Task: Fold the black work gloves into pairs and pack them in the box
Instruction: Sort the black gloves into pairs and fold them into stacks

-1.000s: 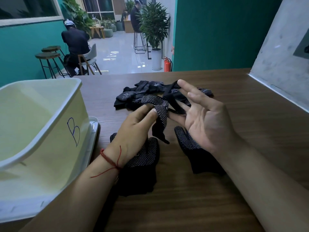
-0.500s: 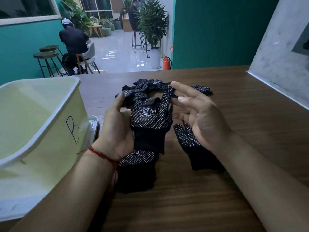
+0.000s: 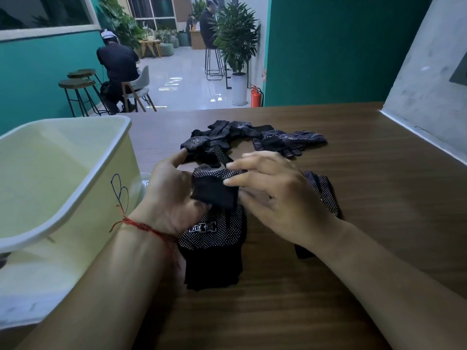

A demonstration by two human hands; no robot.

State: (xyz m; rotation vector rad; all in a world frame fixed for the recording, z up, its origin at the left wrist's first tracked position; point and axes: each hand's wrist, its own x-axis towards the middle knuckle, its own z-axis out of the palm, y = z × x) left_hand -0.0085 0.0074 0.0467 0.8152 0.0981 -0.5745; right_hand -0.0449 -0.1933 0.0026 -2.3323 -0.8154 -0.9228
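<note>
Black work gloves, one in hand: the folded glove (image 3: pixel 214 190) is held just above the tabletop, dead centre, between both hands. Left hand (image 3: pixel 171 198) cups it from the 9 o'clock side. Its palm is wrapped round the cloth and its thumb sticks up; the fingers go behind the glove and are hidden. Right hand (image 3: pixel 280 198) comes in from 3 o'clock, back of the hand up, with thumb and fingertips pinching the dotted upper fold. Red string bracelet (image 3: pixel 145 227) on the left wrist.

At 6 o'clock, directly under the held one: flat glove (image 3: pixel 214 238), dotted side up, white printed label showing, cuff towards the near edge.

At 3 o'clock, partly covered by the right hand and forearm: another glove (image 3: pixel 324 195) lying on the table.

At 12 o'clock, further up the table: loose heap of gloves (image 3: pixel 252 140), tangled. The left thumb tip is close to its nearest piece; contact unclear.

At 9 o'clock: cream plastic box (image 3: pixel 75 198) on the wooden table (image 3: pixel 341 286), with a blue handwritten mark (image 3: pixel 121 193) on its side wall.

Beyond the table: seated person (image 3: pixel 117 64) in dark clothes at 11 o'clock, stools (image 3: pixel 77 84) beside. Potted plant (image 3: pixel 236 39) and red fire extinguisher (image 3: pixel 255 97) at 12 o'clock.
</note>
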